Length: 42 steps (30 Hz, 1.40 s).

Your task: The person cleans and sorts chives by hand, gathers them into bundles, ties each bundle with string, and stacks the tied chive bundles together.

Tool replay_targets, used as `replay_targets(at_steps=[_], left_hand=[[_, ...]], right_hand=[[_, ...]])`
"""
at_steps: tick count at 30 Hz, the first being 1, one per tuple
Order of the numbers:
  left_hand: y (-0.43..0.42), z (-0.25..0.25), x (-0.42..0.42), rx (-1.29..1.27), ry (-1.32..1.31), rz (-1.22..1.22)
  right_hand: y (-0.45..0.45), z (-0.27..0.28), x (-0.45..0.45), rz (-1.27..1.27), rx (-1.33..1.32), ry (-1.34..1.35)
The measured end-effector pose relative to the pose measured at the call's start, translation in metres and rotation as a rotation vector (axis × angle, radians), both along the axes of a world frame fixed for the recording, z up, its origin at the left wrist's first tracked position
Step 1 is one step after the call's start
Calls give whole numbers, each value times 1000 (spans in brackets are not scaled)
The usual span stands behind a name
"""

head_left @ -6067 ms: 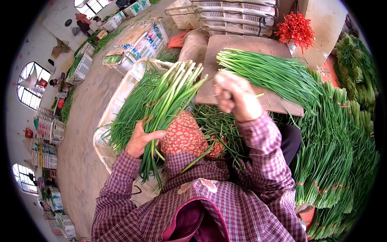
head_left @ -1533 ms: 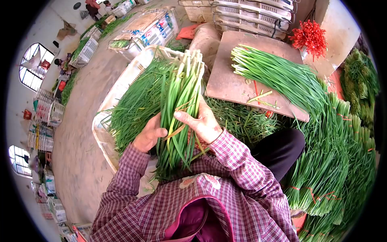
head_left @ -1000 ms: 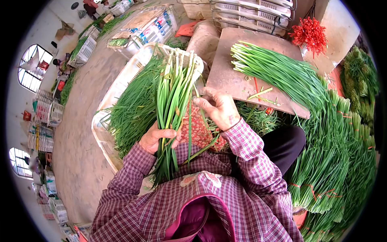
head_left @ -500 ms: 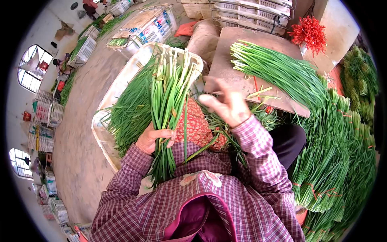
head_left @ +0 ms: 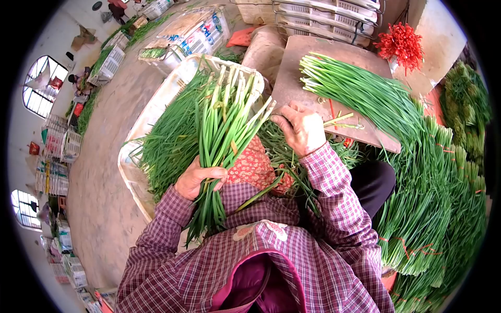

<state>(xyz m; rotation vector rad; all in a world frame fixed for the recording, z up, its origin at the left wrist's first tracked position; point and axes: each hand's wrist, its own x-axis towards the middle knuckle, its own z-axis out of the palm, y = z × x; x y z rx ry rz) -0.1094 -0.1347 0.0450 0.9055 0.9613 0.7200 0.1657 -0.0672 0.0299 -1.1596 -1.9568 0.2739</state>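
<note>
My left hand point(head_left: 195, 177) is wrapped round a loose bunch of garlic chives point(head_left: 222, 128), pale stem ends pointing up and away, green leaves hanging below the fist. To the right of those stem ends, my right hand point(head_left: 301, 129) is closed, thumb and fingers drawn together. Whatever lies in its fingertips is hidden. One pale stem leans out of the bunch towards it. Behind the bunch, more chives point(head_left: 169, 141) fill a white plastic crate point(head_left: 127, 159). A trimmed pile of chives point(head_left: 355, 88) rests on a brown board point(head_left: 295, 62).
Bundles of chives tied with red bands point(head_left: 417, 224) are heaped at my right. Red ties point(head_left: 401, 46) hang beyond the board. Stacked white crates point(head_left: 323, 15) stand at the back. Loose leaf scraps point(head_left: 279, 141) lie by my lap. A few cut stems point(head_left: 342, 121) sit on the board's edge.
My right hand, blurred and spread before, has closed and lowered slightly. The stem ends in my left hand have fanned out and tipped to the right.
</note>
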Motion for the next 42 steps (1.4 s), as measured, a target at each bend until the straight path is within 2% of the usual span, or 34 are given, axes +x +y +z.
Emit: replay_targets(at_steps=[3,5,7,9,10,11,12,13,16,17,18,19,21,23,25,27,28,29,30,32,36,37,39,40,41,42], left_hand=[[-2,0,-1,2,13,6],[-7,3,-4,9,18,81],[-8,-1,-13,26,4,92],[-9,-8,-15,63,21,196],[-8,-9,-10,44,12,225],[-6,-10,-7,45,10,223],[-5,-12,-4,39,-8,221],[-4,-14,-1,30,-24,221],[-6,-9,9,31,13,212],[-7,-9,10,43,23,207],[-7,-9,9,46,25,180],[-8,-6,10,50,25,180],[-10,-1,11,15,-39,199],[-7,-8,6,7,-96,188],[-5,-15,0,-25,-146,208],[-2,-19,-5,-38,-122,203],[-2,-21,-6,-34,-98,208],[-1,-21,-6,-29,-75,211],[-2,-20,-5,-29,-50,229],[-2,-22,-6,-2,9,241],[-2,-20,-9,36,99,240],[-1,-23,-12,36,115,237],[-1,-27,-15,49,135,255],[-2,-25,-14,82,167,254],[-2,-24,-13,114,199,250],[-4,-22,-10,111,199,245]], right_hand=[[6,-16,6,-35,129,79],[27,-38,41,-246,177,26],[29,-29,81,-347,25,41],[23,-27,87,-337,-39,-143],[10,-8,70,-362,-136,-212],[6,-6,56,-258,-176,-94],[-3,5,40,-103,-64,-52],[-12,7,18,-121,-90,-41],[-25,2,-43,-1,46,113],[-26,8,-55,52,33,136],[-28,15,-62,40,-138,40],[-28,13,-68,50,-68,65],[-29,10,-72,136,-94,96],[-32,10,-68,349,-217,238],[-38,13,-62,653,-524,582],[-37,32,-38,808,-880,575],[-41,38,-29,838,-986,766],[-39,36,-20,904,-913,871],[-40,45,-7,928,-954,1039],[-42,55,13,963,-712,1281],[-44,75,60,962,-606,1498],[-39,70,71,1045,-538,1545],[-35,65,84,1224,-467,1521],[-40,60,95,881,-509,1345],[-35,55,97,539,-419,880],[-33,45,88,369,-405,533]])
